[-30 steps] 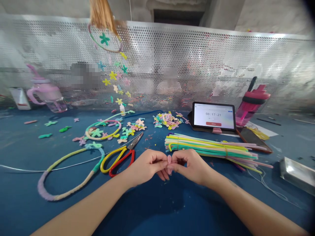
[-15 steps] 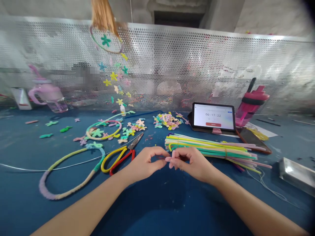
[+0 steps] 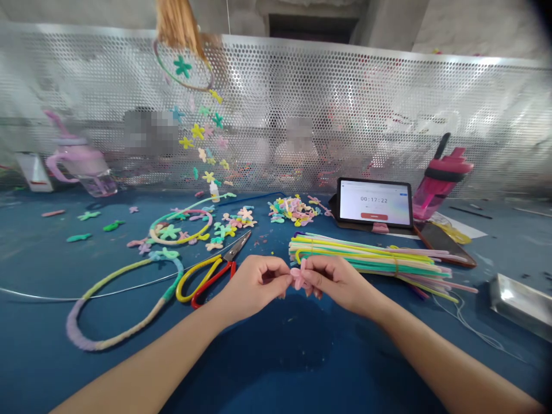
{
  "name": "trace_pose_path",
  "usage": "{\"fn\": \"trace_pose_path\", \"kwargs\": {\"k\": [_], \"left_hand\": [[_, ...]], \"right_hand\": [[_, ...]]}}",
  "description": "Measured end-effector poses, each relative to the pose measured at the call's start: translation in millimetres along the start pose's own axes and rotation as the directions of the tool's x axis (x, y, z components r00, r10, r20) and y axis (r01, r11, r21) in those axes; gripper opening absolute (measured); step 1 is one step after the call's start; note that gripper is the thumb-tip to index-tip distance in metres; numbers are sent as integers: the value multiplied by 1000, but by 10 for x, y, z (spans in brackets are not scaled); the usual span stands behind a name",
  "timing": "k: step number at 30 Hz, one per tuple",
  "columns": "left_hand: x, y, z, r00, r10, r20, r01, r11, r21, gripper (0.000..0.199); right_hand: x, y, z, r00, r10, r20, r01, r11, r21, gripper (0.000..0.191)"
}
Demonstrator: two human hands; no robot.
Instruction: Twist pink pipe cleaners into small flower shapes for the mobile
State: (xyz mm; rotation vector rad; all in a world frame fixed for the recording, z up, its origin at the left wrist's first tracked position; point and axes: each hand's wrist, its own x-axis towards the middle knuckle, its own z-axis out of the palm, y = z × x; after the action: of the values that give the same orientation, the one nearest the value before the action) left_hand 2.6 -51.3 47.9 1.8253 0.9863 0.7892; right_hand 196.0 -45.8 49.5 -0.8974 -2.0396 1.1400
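Observation:
Between my two hands is a small pink pipe-cleaner flower (image 3: 297,278), its looped petals partly covered by fingers. My left hand (image 3: 263,286) pinches its left edge between thumb and fingers. From the other side, my right hand (image 3: 334,283) grips the flower, its thumb laid across the front. Just left of my left hand lie scissors (image 3: 209,276) with one yellow and one red handle, blades partly spread. Behind my right hand rests a banded bundle of pastel pipe cleaners (image 3: 366,257).
A wrapped hoop (image 3: 75,330) and a smaller one (image 3: 153,233) lie left, near loose flowers (image 3: 224,230). A flower pile (image 3: 295,210), a tablet (image 3: 374,201), a pink bottle (image 3: 444,181) and a metal box (image 3: 521,305) stand around. Flower strings hang before a perforated screen (image 3: 259,86).
My left fingers have closed in on the flower and now pinch its edge. The flower has turned, so more of its petals face me.

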Motion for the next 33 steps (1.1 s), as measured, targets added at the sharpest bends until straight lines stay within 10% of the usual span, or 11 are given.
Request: {"fn": "trace_pose_path", "kwargs": {"k": [19, 33], "left_hand": [[-40, 13, 108, 920, 335, -203, -224, 875, 429, 24], [-42, 34, 120, 910, 331, -249, -212, 888, 407, 19]], "right_hand": [[-24, 10, 40, 987, -93, -129, 35, 918, -394, 22], [-38, -8, 71, 990, -30, -138, -21, 935, -354, 21]]}}
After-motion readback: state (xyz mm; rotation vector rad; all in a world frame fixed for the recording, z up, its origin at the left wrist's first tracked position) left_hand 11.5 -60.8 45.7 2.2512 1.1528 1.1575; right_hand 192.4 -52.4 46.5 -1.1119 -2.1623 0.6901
